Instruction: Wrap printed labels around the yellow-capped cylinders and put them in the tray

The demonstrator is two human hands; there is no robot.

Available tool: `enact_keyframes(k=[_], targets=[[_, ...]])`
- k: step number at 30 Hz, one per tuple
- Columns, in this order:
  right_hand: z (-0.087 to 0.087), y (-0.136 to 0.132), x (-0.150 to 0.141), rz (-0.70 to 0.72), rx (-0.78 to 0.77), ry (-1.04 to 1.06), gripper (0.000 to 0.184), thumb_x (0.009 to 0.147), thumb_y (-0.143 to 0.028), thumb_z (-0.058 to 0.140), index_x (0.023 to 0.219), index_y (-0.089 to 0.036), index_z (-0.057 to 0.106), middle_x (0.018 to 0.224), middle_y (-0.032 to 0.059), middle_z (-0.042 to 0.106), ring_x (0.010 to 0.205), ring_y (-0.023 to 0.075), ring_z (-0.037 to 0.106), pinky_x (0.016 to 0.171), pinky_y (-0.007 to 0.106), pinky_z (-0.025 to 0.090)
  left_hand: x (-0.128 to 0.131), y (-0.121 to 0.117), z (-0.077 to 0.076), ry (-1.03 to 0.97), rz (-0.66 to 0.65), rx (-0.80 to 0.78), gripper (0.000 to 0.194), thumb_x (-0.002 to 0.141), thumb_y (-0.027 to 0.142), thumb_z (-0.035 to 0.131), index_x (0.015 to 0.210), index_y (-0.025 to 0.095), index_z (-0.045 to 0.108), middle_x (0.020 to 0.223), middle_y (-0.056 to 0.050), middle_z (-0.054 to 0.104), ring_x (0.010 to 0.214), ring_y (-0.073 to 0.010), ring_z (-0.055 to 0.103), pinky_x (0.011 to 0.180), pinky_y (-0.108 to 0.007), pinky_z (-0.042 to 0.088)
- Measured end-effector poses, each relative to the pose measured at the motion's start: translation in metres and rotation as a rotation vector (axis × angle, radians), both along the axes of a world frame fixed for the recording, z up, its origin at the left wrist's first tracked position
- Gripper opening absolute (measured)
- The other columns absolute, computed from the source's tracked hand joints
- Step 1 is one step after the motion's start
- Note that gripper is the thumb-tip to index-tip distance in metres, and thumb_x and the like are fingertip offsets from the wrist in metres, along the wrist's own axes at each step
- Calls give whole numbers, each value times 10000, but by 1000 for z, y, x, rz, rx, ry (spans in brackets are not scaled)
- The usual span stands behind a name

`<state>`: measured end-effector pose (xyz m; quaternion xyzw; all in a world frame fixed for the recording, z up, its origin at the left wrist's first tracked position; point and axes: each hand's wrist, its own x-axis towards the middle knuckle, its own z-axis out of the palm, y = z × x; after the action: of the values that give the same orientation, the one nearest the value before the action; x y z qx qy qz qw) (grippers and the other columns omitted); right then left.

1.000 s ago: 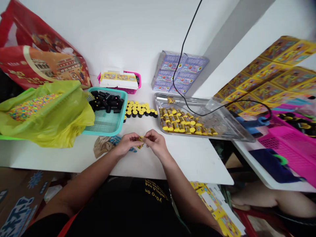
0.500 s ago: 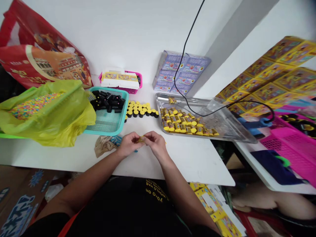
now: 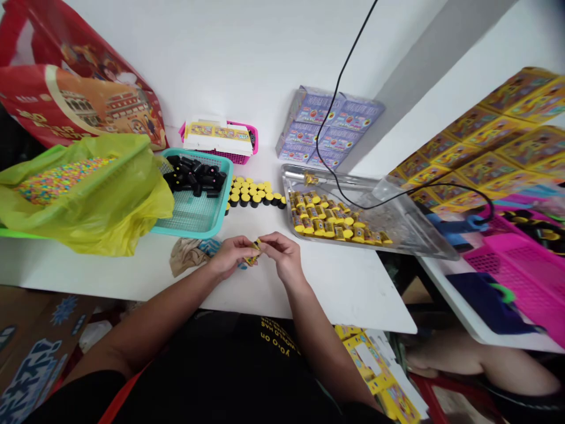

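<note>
My left hand (image 3: 228, 257) pinches a small yellow printed wrapper (image 3: 252, 259) over the front of the white table. My right hand (image 3: 282, 253) closes its fingertips on the wrapper's upper right side. Whether anything sits inside the wrapper, my fingers hide. Under and beside my left hand lies a crumpled beige and blue cloth (image 3: 188, 257). Beyond my hands stand several black containers with yellow lids (image 3: 251, 191) in rows. To their right, a metal tray (image 3: 404, 244) holds several yellow wrapped containers (image 3: 324, 222).
Left are a teal basket (image 3: 210, 227) with black pieces (image 3: 196, 175) and a yellow bag (image 3: 141, 200) of colourful beads. Purple boxes (image 3: 326, 126) stand by the wall. A black cable (image 3: 318, 141) crosses the tray. A person's leg (image 3: 481, 359) shows at lower right.
My hands stay together on the wrapper, turning it so that more of its printed face shows now. The whole view has shifted slightly.
</note>
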<state>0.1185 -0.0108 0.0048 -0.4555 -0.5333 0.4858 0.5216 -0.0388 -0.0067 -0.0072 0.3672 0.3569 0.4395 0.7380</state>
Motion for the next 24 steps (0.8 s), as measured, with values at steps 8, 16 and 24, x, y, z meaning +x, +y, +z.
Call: enact_keyframes(k=[8, 16, 24], targets=[[-13, -4, 3, -5, 231, -201, 235, 744, -391, 746, 921, -239, 724, 872, 37, 661, 770, 170, 623, 617, 280, 507, -2, 4, -6, -238, -70, -132, 327, 554, 284, 849, 736, 127, 628, 708, -34, 675, 623, -156, 657, 639, -280, 503], [-19, -11, 1, -59, 317, -132, 142, 775, -302, 737, 905, -252, 710, 870, 21, 668, 752, 156, 623, 630, 284, 513, -1, 4, -6, -267, -150, -125, 299, 645, 332, 805, 773, 127, 630, 714, -48, 663, 609, -169, 654, 597, -275, 493], [-17, -14, -1, -49, 303, -148, 198, 742, -272, 757, 917, -228, 674, 812, 4, 658, 689, 133, 596, 620, 265, 488, 1, 4, -5, -219, -57, -129, 307, 602, 289, 831, 723, 130, 599, 674, -25, 627, 539, -110, 581, 497, -222, 420]])
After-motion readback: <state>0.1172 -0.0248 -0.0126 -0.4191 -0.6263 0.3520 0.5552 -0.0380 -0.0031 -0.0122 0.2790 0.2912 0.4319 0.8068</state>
